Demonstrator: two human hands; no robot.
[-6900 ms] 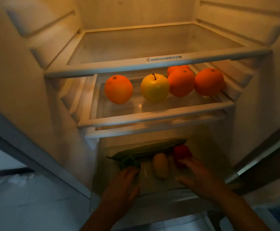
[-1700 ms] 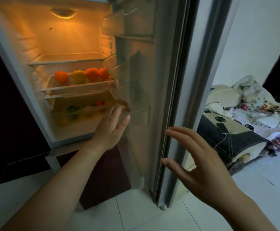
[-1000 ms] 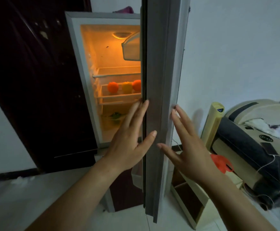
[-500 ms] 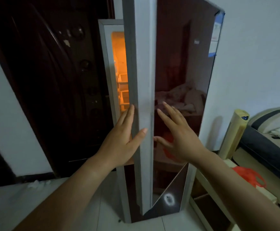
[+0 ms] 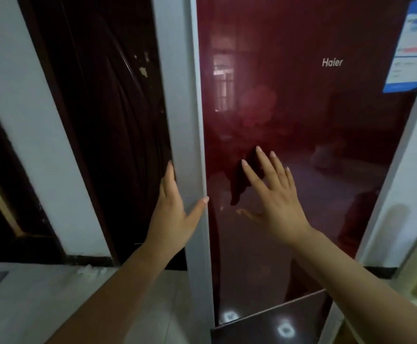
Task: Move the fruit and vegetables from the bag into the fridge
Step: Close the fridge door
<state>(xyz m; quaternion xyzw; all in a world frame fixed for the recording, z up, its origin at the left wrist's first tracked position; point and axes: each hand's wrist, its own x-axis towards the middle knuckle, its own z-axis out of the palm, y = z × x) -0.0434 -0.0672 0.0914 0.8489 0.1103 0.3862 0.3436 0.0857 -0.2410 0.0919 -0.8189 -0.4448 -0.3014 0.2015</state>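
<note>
You were at the closing step: the fridge door (image 5: 301, 145) stood shut or nearly so, with the fruit and vegetables out of view, presumably inside. Your left hand (image 5: 175, 214) lay flat on the door's grey edge (image 5: 187, 120), your right hand (image 5: 274, 197) spread open against the red panel, neither grasping anything. The next move likely called for a firm even push to seat the seal.

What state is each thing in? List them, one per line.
Fridge door: shut or all but shut, no interior light showing.
Left hand: open, on the door's grey edge.
Right hand: open, fingers spread, at the red front.
Blue label: stuck on, lower corner lifting.
</note>
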